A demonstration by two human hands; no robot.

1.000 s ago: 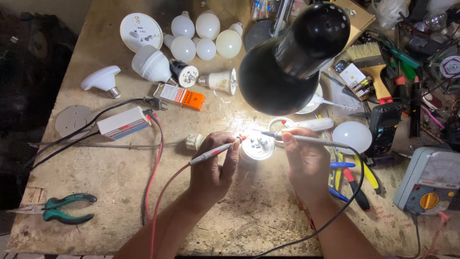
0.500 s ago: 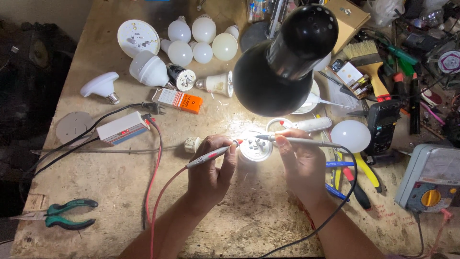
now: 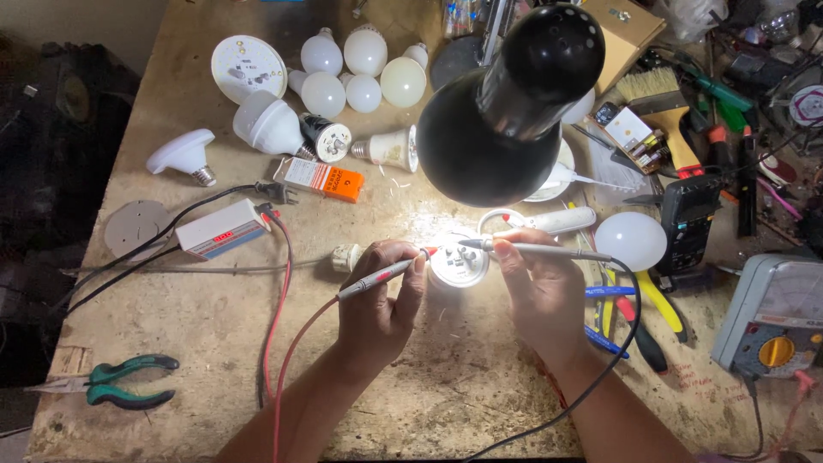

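My left hand (image 3: pixel 381 300) grips a grey test probe with a red tip and red lead (image 3: pixel 377 278). In my right hand (image 3: pixel 536 287) is a second grey probe with a black lead (image 3: pixel 549 250). Both probe tips touch a small round white lamp board (image 3: pixel 459 261) lying brightly lit on the wooden bench between my hands. A black desk lamp shade (image 3: pixel 501 120) hangs just above it and hides part of the bench behind.
Several white bulbs (image 3: pixel 343 73) and a round LED plate (image 3: pixel 249 69) lie at the back left. A white driver box (image 3: pixel 219 231) with wires sits left, green pliers (image 3: pixel 129 381) front left. A meter (image 3: pixel 771 317), brush (image 3: pixel 664 107) and hand tools crowd the right.
The view has shifted slightly. Both hands hold the probes on the lamp board as before, with hardly any movement.
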